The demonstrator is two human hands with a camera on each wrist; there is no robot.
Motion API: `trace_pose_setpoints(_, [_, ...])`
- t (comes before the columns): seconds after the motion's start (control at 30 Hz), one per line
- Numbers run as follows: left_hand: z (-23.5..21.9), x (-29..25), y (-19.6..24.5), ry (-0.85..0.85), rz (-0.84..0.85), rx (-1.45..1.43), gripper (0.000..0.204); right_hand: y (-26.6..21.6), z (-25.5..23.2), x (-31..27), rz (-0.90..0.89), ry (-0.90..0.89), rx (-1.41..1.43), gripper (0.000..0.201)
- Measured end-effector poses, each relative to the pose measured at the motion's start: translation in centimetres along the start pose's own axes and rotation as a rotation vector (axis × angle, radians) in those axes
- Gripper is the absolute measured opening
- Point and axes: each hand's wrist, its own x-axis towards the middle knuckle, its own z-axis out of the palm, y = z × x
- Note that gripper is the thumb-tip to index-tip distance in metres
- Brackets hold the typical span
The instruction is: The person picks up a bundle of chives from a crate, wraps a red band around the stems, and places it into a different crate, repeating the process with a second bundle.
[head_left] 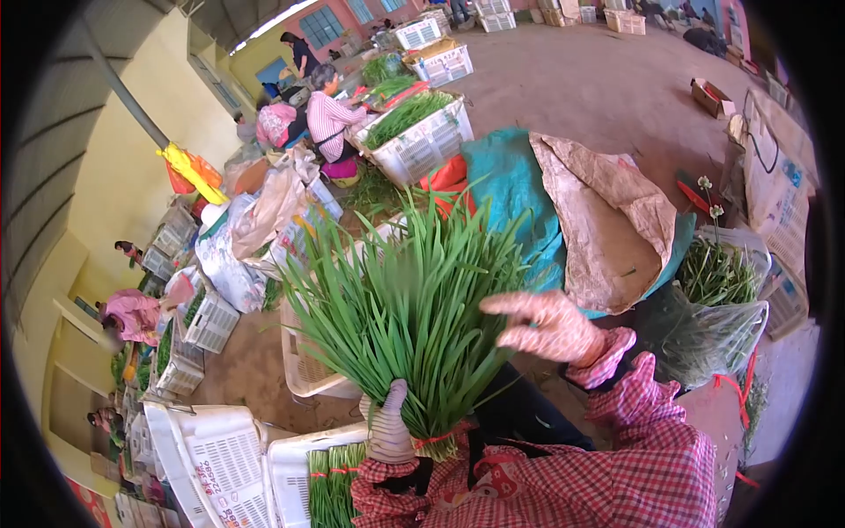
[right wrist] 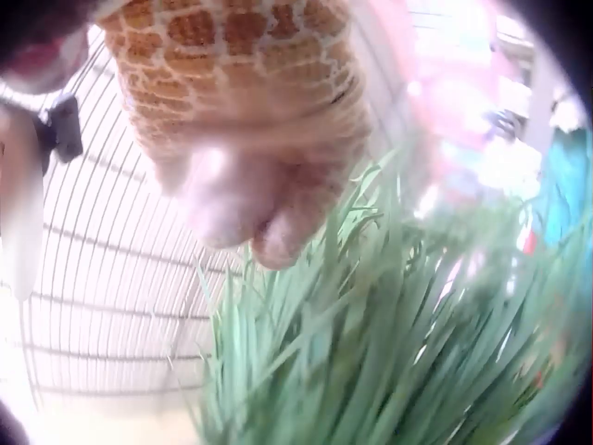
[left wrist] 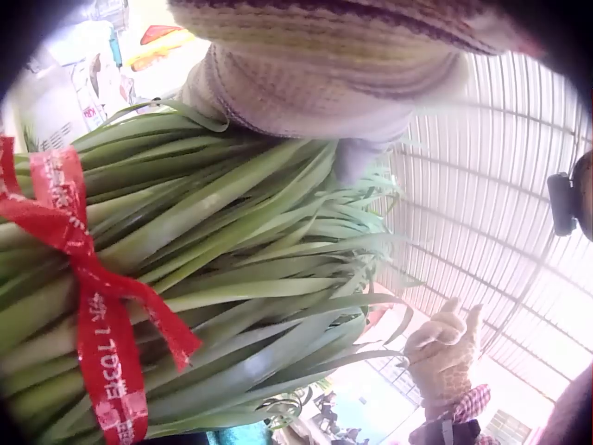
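Observation:
A big bunch of garlic chives (head_left: 414, 299) stands leaves-up before the person's chest. Its base is bound with a red printed tape (left wrist: 107, 352), knotted in the left wrist view. My left hand (head_left: 390, 431), in a striped knit glove, grips the bunch from the left, just above the tape. Beside the leaves on the right, my right hand (head_left: 541, 324) is raised in an orange-and-white patterned glove. Its index finger reaches toward the leaf tips and nothing is held. In the right wrist view, the bare fingertips (right wrist: 275, 246) hang close over the leaves.
A white crate (head_left: 290, 480) with smaller tied bunches stands at lower left, another crate (head_left: 308, 361) behind the chives. A teal sheet (head_left: 510, 194) and a brown sack (head_left: 607, 229) lie ahead. On the right is a plastic bag of greens (head_left: 713, 308). Several people work farther back.

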Motion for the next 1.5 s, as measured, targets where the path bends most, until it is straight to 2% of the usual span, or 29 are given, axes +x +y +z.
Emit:
trace_pose_setpoints(0.07, [-1.0,0.3,-0.8,-0.021,0.014,-0.002,0.04,0.3,1.3,0.3,-0.009,-0.042,-0.122,0.039])
trace_pose_setpoints(0.13, [-0.8,0.6,-0.7,-0.036,0.036,-0.003,0.045,1.9,2.8,0.0,0.19,-0.071,0.259,0.03])
trace_pose_setpoints(0.2, [0.3,0.1,-0.1,-0.085,0.099,0.027,0.044,3.0,3.9,-0.1,0.105,-0.065,0.542,0.027])
trace_pose_setpoints(0.27, [-0.3,0.4,0.0,-0.03,0.116,0.067,0.043,2.2,4.2,-0.3,0.092,-0.046,0.588,0.026])
trace_pose_setpoints(0.33, [-2.1,1.5,-0.9,-0.009,0.113,0.443,0.043,2.8,4.5,-1.7,0.298,-0.019,0.992,0.026])
trace_pose_setpoints(0.37, [-1.4,1.0,-1.2,0.001,0.166,0.205,0.029,3.6,5.2,-2.3,0.288,-0.048,1.156,0.026])
trace_pose_setpoints(0.4, [-0.1,0.4,-0.2,0.007,0.154,0.203,0.029,3.4,5.4,-2.6,0.302,-0.048,1.157,0.026])
trace_pose_setpoints(0.47, [1.8,-0.7,1.0,0.06,0.066,-0.007,0.034,2.9,6.1,-3.9,0.168,-0.032,1.412,0.027])
trace_pose_setpoints(0.5, [1.3,-0.3,0.6,0.035,0.068,-0.033,0.034,3.4,6.5,-4.5,0.167,-0.034,1.646,0.031])
trace_pose_setpoints(0.53, [0.5,0.1,-0.2,0.043,0.049,-0.03,0.034,3.3,6.3,-5.0,0.186,-0.022,1.651,0.031])
trace_pose_setpoints(0.6, [-0.3,0.9,-1.1,0.042,0.121,0.043,0.043,2.9,5.5,-5.2,-0.173,-0.28,1.783,0.034])
trace_pose_setpoints(0.63, [-0.3,0.8,-1.1,0.05,0.109,0.027,0.042,3.7,5.3,-4.5,-0.386,-0.483,1.735,0.039])
trace_pose_setpoints(0.67, [0.0,0.6,-0.8,0.049,0.104,0.029,0.042,3.3,4.8,-4.4,-0.385,-0.477,1.736,0.039])
trace_pose_setpoints(0.73, [0.9,-0.1,0.1,0.036,0.063,-0.05,0.041,1.8,3.0,-4.6,-0.251,-0.272,1.308,0.041])
trace_pose_setpoints(0.77, [0.7,-0.1,0.0,0.036,0.062,-0.05,0.041,0.9,1.5,-4.3,-0.126,-0.258,1.015,0.043])
trace_pose_setpoints(0.8, [0.5,0.1,-0.2,0.031,0.08,-0.043,0.041,-0.2,1.3,-2.9,-0.208,-0.252,0.892,0.037])
trace_pose_setpoints(0.87, [0.2,0.1,-0.5,0.028,0.099,-0.036,0.041,-0.9,1.3,-1.4,-0.251,-0.173,0.677,0.026])
trace_pose_setpoints(0.93, [0.1,0.0,-0.6,-0.016,0.135,-0.029,0.042,-0.7,1.2,0.6,-0.345,-0.24,0.473,0.016])
trace_pose_setpoints(0.97, [0.1,-0.1,-0.6,-0.016,0.135,-0.027,0.042,-0.1,1.8,1.3,-0.43,-0.173,0.227,0.014])
trace_pose_setpoints(1.0, [0.2,-0.4,-0.4,-0.009,0.127,-0.032,0.043,0.2,2.3,1.7,-0.429,-0.169,0.229,0.014])
trace_pose_setpoints(1.07, [0.1,-0.6,-0.5,-0.004,0.117,-0.035,0.044,0.9,3.3,2.3,-0.419,-0.071,-0.234,0.018])
trace_pose_setpoints(1.1, [-0.1,-0.6,-0.8,0.016,0.116,-0.055,0.044,1.7,4.0,2.6,-0.478,0.024,-0.254,0.02])
trace_pose_setpoints(1.13, [-0.3,-0.5,-1.0,0.036,0.117,-0.077,0.045,2.0,4.0,2.6,-0.476,0.025,-0.253,0.02])
trace_pose_setpoints(1.2, [-1.1,0.2,-1.6,0.013,0.138,-0.084,0.046,2.4,3.8,2.6,-0.376,0.038,-0.375,0.022])
trace_pose_setpoints(1.37, [-2.0,0.7,-2.2,-0.025,0.129,-0.13,0.045,2.6,4.2,2.4,-0.236,0.101,-0.438,0.014])
trace_pose_setpoints(1.43, [-3.9,2.2,-3.5,0.038,0.142,0.075,0.025,2.4,4.1,2.3,-0.226,0.107,-0.441,0.013])
trace_pose_setpoints(1.5, [-4.0,2.2,-3.8,0.04,0.14,0.083,0.025,2.3,4.0,2.3,-0.218,0.11,-0.444,0.014])
